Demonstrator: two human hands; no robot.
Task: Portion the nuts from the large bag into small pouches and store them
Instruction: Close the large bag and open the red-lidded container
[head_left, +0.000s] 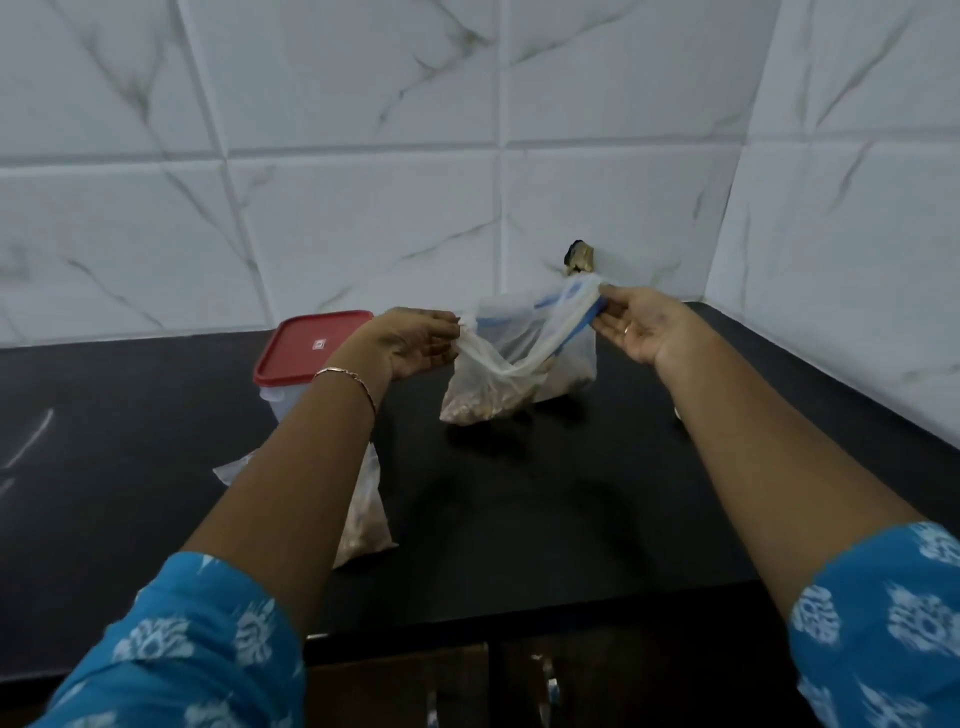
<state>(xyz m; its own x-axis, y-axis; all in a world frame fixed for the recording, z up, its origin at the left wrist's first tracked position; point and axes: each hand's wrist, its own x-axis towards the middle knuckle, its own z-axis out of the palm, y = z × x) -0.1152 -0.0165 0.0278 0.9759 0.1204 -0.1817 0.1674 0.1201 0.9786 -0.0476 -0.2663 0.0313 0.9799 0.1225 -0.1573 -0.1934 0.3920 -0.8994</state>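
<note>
A small clear pouch (485, 387) with brownish nuts in its bottom hangs just above the black counter (519, 519). My left hand (410, 340) pinches one corner of its mouth and my right hand (631, 327) pinches the other, stretching the opening wide. Right behind it stands a larger clear bag (569, 358) with a blue zip strip, holding more nuts. A filled pouch of nuts (366, 514) lies on the counter under my left forearm, partly hidden.
A clear plastic box with a red lid (306, 348) stands at the back left by the tiled wall. A small brass fitting (577, 257) sticks out of the wall behind the bags. The counter's front edge runs above dark cabinet doors (519, 686).
</note>
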